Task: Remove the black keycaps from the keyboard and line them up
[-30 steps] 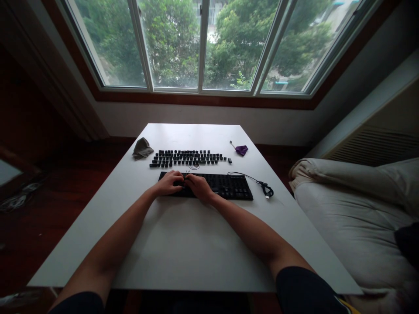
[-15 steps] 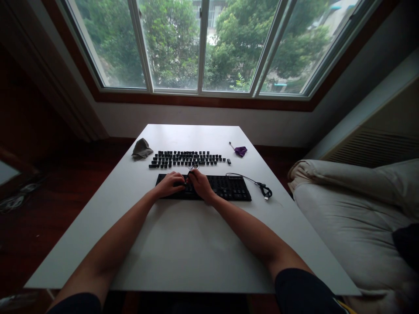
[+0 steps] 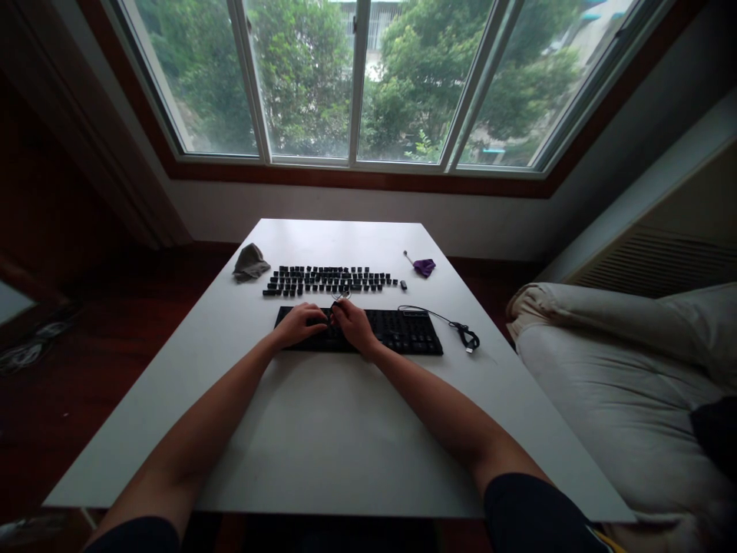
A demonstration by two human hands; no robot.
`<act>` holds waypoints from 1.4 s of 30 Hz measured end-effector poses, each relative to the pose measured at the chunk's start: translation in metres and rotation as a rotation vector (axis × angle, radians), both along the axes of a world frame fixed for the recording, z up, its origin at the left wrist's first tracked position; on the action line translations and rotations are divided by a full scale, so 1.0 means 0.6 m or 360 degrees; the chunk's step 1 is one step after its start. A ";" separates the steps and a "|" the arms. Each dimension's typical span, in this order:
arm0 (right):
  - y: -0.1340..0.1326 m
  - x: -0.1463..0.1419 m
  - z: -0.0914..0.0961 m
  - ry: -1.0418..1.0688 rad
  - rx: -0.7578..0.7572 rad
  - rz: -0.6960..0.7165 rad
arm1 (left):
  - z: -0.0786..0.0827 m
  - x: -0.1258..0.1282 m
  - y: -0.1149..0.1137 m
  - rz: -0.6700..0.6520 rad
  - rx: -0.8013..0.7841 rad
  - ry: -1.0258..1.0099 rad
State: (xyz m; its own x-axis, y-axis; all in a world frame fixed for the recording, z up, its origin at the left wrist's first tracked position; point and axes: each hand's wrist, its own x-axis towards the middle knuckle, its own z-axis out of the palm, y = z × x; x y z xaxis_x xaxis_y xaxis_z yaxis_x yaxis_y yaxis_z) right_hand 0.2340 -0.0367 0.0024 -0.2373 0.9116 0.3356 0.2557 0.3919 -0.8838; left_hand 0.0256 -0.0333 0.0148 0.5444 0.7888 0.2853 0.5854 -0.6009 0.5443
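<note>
A black keyboard (image 3: 403,330) lies across the middle of the white table (image 3: 322,430). My left hand (image 3: 298,323) rests on its left part with the fingers curled down onto it. My right hand (image 3: 355,325) is right beside it, fingers pinched together at the keyboard's far edge on something too small to make out. The two hands almost touch. Just beyond them, several loose black keycaps (image 3: 328,279) are laid out in rows. A thin wire loop (image 3: 341,295) shows between the rows and my fingertips.
A crumpled grey cloth (image 3: 250,263) lies left of the keycaps, a small purple item (image 3: 424,266) to their right. The keyboard's cable (image 3: 461,329) coils at its right end. A pale cushioned seat (image 3: 622,369) stands right of the table. Windows are behind.
My right hand has shifted a little away from me, to the keyboard's far edge, and closed in on my left hand. The left hand has hardly moved.
</note>
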 end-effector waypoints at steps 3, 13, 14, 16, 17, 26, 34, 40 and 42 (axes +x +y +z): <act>0.004 0.001 -0.004 -0.0041 -0.0011 -0.0039 | 0.005 0.001 -0.003 -0.0018 -0.0026 -0.0005; 0.013 0.004 -0.014 -0.0074 -0.0109 -0.0143 | 0.008 -0.002 -0.001 -0.0064 -0.0097 -0.0153; 0.012 0.004 -0.014 -0.0070 -0.0105 -0.0142 | 0.008 -0.001 -0.001 -0.0063 -0.0104 -0.0159; 0.012 0.003 -0.013 -0.0060 -0.0109 -0.0141 | 0.008 -0.001 -0.001 -0.0058 -0.0118 -0.0161; 0.012 0.003 -0.013 -0.0053 -0.0116 -0.0139 | 0.007 0.000 -0.001 -0.0051 -0.0126 -0.0164; 0.015 0.003 -0.016 -0.0071 -0.0114 -0.0170 | -0.005 -0.003 0.001 0.0044 -0.0215 -0.0280; 0.012 0.004 -0.012 -0.0077 -0.0094 -0.0151 | 0.002 -0.001 -0.005 -0.0033 -0.0342 -0.0391; 0.015 0.004 -0.016 -0.0056 -0.0088 -0.0125 | -0.002 -0.002 -0.007 -0.0013 -0.0353 -0.0371; 0.018 0.003 -0.020 -0.0036 -0.0110 -0.0120 | -0.003 -0.002 -0.006 -0.0004 -0.0349 -0.0364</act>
State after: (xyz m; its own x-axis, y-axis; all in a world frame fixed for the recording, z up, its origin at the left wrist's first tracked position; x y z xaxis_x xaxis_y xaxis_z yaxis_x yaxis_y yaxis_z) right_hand 0.2360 -0.0259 -0.0099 -0.1739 0.9480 0.2664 0.3025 0.3089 -0.9017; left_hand 0.0244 -0.0371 0.0127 0.4878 0.8438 0.2240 0.4316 -0.4561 0.7783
